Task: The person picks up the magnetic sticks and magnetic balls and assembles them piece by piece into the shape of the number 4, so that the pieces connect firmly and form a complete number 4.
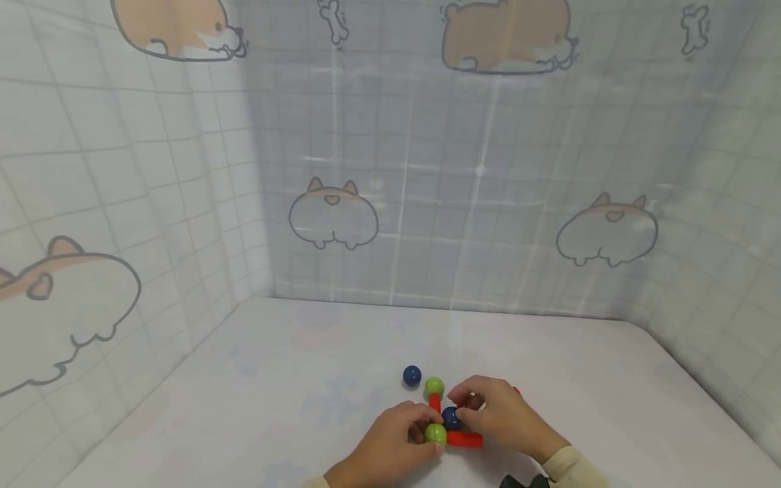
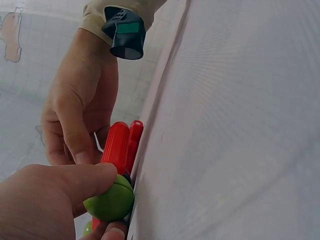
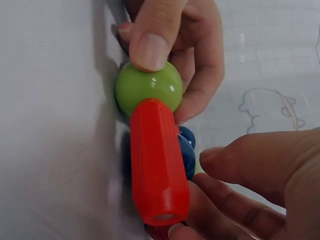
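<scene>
My left hand (image 1: pixel 390 437) pinches a glossy green ball (image 1: pixel 436 434) between thumb and fingers. A ridged red rod (image 1: pixel 466 440) runs rightward from this ball, seen end-on in the right wrist view. Another red rod (image 1: pixel 434 402) leads away toward a second green ball (image 1: pixel 434 386). Inside the corner of the two rods sits a dark blue ball (image 1: pixel 452 418). My right hand (image 1: pixel 497 413) has thumb and fingers curled about that blue ball, its lower side partly hidden by the near rod. In the left wrist view, a further red rod (image 2: pixel 136 129) shows behind the near one.
A second blue ball (image 1: pixel 411 375) lies loose beyond the pieces. A red tip (image 1: pixel 516 391) pokes out behind my right hand. The white tabletop (image 1: pixel 293 379) meets a grid-patterned curtain (image 1: pixel 421 271) printed with corgis at the back and sides.
</scene>
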Tool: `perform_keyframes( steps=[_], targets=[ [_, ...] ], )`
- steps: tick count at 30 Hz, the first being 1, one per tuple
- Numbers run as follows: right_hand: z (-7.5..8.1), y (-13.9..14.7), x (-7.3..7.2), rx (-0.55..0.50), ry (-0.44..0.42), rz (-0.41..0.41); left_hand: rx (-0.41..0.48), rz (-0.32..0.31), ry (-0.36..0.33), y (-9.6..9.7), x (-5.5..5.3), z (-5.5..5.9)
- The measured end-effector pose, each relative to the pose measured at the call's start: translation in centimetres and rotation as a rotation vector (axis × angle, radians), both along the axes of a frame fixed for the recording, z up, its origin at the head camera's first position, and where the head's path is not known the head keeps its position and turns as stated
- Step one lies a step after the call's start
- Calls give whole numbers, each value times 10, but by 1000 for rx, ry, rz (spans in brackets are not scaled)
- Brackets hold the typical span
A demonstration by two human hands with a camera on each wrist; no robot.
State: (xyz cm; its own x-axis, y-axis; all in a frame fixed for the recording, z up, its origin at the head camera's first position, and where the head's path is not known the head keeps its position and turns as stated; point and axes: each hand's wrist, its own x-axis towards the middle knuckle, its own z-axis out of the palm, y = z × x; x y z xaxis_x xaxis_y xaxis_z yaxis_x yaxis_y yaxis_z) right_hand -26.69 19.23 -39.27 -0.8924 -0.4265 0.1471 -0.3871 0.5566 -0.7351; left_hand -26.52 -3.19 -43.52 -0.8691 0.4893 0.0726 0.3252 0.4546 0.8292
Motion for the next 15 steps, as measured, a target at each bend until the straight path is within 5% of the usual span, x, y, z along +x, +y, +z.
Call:
perform_keyframes(
  steps=[15],
  targets=[
    [-4, -5, 3, 130, 52, 15, 17, -40, 38, -2, -1, 0]
  ],
)
